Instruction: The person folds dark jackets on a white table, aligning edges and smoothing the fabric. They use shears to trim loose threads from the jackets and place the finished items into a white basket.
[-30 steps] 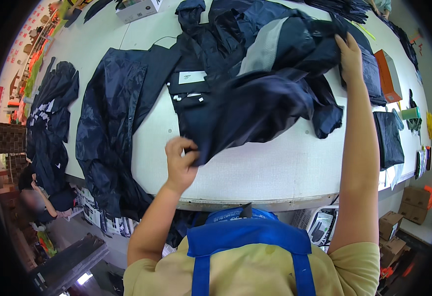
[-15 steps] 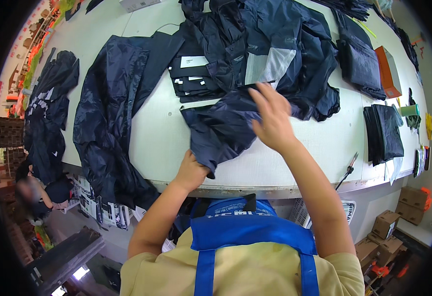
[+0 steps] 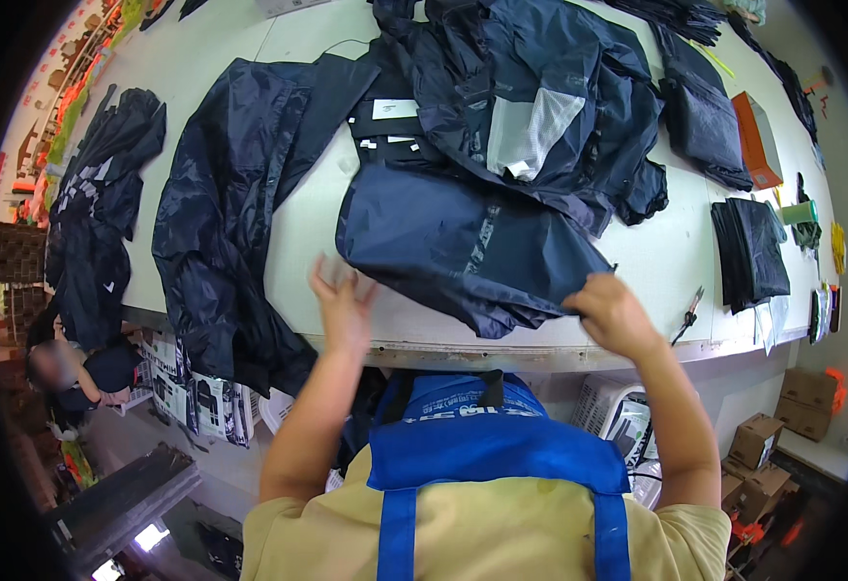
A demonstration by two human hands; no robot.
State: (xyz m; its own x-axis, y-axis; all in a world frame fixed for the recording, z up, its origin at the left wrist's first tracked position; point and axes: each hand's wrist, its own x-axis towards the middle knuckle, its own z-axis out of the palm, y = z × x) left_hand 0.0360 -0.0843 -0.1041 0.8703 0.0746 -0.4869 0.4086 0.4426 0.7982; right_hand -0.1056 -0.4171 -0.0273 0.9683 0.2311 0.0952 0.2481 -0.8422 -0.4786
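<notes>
A dark navy garment piece (image 3: 414,228) of thin shiny cloth lies spread along the table's front edge. Its lower edge is bunched, and a dull strip runs across its middle. My right hand (image 3: 621,316) is closed on the piece's right-hand corner, fingers pinching the cloth. At the opposite end my left hand (image 3: 345,302) hovers by the lower left edge, blurred, with fingers apart and nothing held. Behind the piece lies a dark jacket (image 3: 603,116) with pale mesh lining showing. Whether the two are joined I cannot tell. A stack of dark pieces with white labels (image 3: 395,108) is partly covered.
Another dark garment (image 3: 221,194) hangs over the front edge at left. Folded dark bundles (image 3: 700,126), an orange box (image 3: 758,140) and a green roll (image 3: 799,213) lie to the right. Thread snips (image 3: 690,315) rest near the edge. A person (image 3: 85,373) sits at far left.
The crumpled piece has been spread wide across the table front. My left hand has let go of its lower corner and moved left and up; my right hand came down and gripped the right corner.
</notes>
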